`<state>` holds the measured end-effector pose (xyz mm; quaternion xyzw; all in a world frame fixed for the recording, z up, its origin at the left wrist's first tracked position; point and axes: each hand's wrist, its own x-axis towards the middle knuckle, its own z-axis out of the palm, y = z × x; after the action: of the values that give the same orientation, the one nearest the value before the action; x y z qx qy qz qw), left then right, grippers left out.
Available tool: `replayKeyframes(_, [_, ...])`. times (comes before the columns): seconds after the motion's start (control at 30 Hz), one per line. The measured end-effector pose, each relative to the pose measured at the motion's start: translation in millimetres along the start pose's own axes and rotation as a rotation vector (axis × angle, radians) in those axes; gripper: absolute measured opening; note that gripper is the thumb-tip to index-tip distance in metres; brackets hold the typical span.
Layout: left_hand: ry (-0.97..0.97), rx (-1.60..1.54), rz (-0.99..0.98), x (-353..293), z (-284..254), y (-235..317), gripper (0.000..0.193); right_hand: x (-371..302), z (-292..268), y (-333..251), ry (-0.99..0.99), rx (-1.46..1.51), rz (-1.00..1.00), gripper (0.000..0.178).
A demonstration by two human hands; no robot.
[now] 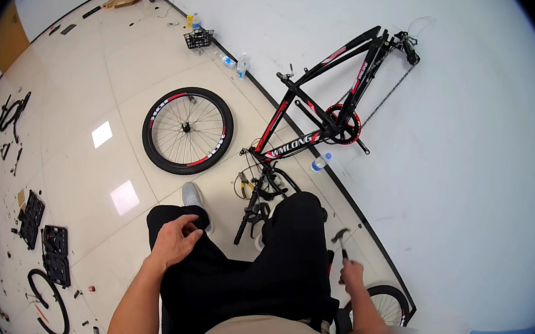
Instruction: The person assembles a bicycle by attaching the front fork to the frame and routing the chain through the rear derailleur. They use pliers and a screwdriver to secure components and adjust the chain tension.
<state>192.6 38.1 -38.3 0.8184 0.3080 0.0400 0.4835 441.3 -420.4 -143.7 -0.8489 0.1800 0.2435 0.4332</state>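
My right hand (352, 274) grips a claw hammer (340, 235) by its dark handle, out beside my right thigh, with the metal head pointing up and away from me. My left hand (176, 239) rests on my left knee, its fingers loosely bent and holding nothing. In front of my knees a black bicycle frame (297, 145) with red and white markings stands upside down, close to the wall. Its red chainring (353, 125) and hanging chain (388, 96) show. The handlebar (247, 221) is low down between my legs, partly hidden by my right knee.
A bicycle wheel (214, 155) lies on the tiles ahead; another wheel (405, 311) is at lower right. Water bottles (319, 163) and a black basket (198, 39) sit along the wall. Open tool cases (56, 254), a loose tyre (63, 305) and scattered parts cover the left floor.
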Motion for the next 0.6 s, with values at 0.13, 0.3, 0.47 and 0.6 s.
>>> replayKeyframes(0.13, [-0.008,0.013,-0.016,-3.3,-1.8,0.7,0.041,-3.4,26.6,-82.8,-0.018,0.167,-0.142,0.023])
replayKeyframes(0.3, [-0.003,0.017,-0.022,-3.5,-0.3,0.8,0.041,-7.8,55.5,-185.7,-0.037,0.249,-0.41,0.023])
replayKeyframes(0.47, [-0.001,0.011,-0.008,-2.7,2.5,-1.6,0.041,26.5,103.0,-244.1,0.199,0.405,-0.836,0.026])
replayKeyframes(0.6, [0.003,0.009,0.017,1.2,4.5,-6.5,0.041,71.9,128.3,-251.7,0.218,0.318,-0.784,0.027])
